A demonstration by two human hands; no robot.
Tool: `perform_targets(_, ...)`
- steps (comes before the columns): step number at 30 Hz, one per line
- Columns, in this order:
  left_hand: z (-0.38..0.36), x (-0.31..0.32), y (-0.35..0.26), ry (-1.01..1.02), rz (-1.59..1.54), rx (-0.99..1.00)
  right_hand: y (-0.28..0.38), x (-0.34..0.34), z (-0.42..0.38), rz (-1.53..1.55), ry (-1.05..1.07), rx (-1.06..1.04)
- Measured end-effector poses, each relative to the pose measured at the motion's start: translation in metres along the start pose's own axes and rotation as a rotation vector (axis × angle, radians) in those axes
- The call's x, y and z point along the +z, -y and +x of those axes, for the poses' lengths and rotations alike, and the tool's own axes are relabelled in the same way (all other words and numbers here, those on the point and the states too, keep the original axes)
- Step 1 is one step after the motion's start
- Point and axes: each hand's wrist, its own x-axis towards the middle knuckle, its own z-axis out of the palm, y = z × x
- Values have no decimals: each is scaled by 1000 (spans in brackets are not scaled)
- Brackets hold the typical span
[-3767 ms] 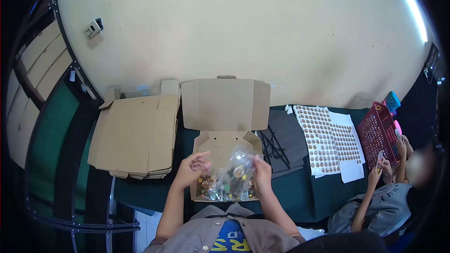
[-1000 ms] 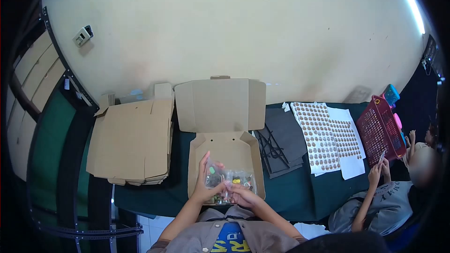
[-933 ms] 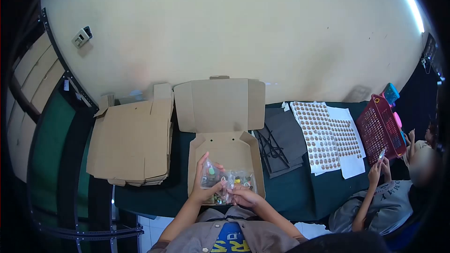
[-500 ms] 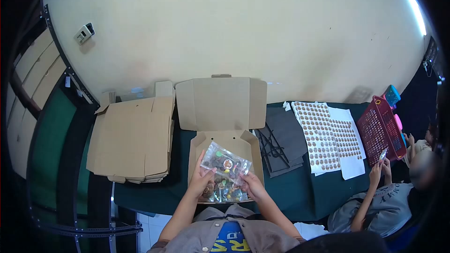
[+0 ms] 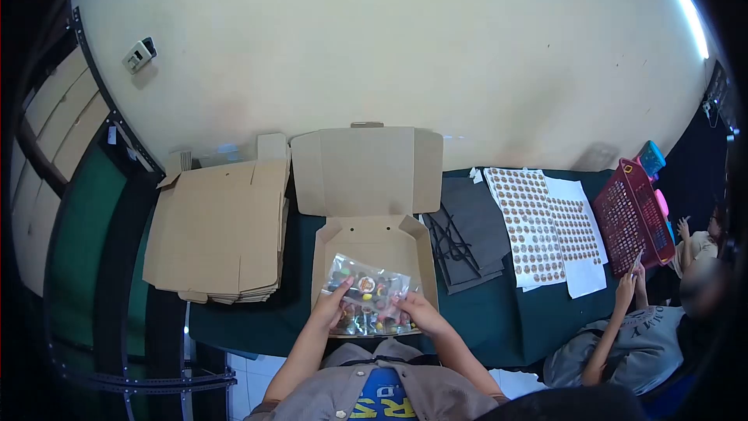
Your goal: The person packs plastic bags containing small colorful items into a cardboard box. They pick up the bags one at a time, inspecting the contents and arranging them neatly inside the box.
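Observation:
A clear plastic packet [image 5: 365,284] of colourful pieces with a round sticker is held low over the open cardboard box [image 5: 425,253]. My left hand [image 5: 330,306] pinches its left side, and my right hand [image 5: 421,311] grips its right side. Beneath it, more clear packets [image 5: 366,323] lie in the front part of the box, partly covered by the held packet and my hands. The box's lid [image 5: 366,171] stands raised at the back.
Flat cardboard boxes [image 5: 218,226] are stacked on the left. To the right lie black bags [image 5: 471,238], sheets of round stickers [image 5: 530,226] and a dark red basket [image 5: 631,218]. A seated person [image 5: 623,343] holds a phone at the right; another person sits beyond.
The held packet has moved down and slightly left, closer to the packets in the box, and lies flatter. Both hands have moved with it and keep their hold.

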Motion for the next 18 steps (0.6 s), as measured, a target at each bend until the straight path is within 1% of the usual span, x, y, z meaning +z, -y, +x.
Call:
perform_targets(1, 0, 1, 0, 44, -8, 16, 0, 0, 2, 2, 1, 0)
perform_targets(3, -6, 7, -7, 137, -28, 49, 2, -2, 3, 223, -224, -27)
perform_targets(4, -6, 6, -6, 137, -31, 49, 2, -4, 2, 221, -224, -26)
perform_targets(6, -5, 5, -5, -1, -12, 24, 3, -10, -1, 35, -15, 73)
perform_targets(7, -5, 3, -4, -4, -12, 24, 2, -9, 0, 36, -13, 75)
perform_targets(10, -1, -6, -1, 51, -103, 8, -3, -8, 3, 175, -244, -17)
perform_targets(11, 0, -10, 2, 49, -91, 24, -5, -14, 4, 87, -163, -29)
perform_targets(12, 0, -8, 0, 44, -81, 42, -4, -17, 2, 82, -161, -26)
perform_targets(14, -4, -4, -3, 6, -46, 30, -4, -15, -2, 44, 58, 62)
perform_targets(15, -5, -1, -6, -25, -7, 16, -2, -10, -2, 46, 59, 62)
perform_targets(16, -4, -3, -5, -26, -7, 15, 2, -6, -3, 54, -15, 62)
perform_targets(17, -1, -6, -2, 4, 0, 21, 4, -4, -3, 59, -90, 62)
perform_targets(18, 2, -7, 1, 33, 6, 29, 2, -6, -3, 54, -89, 63)
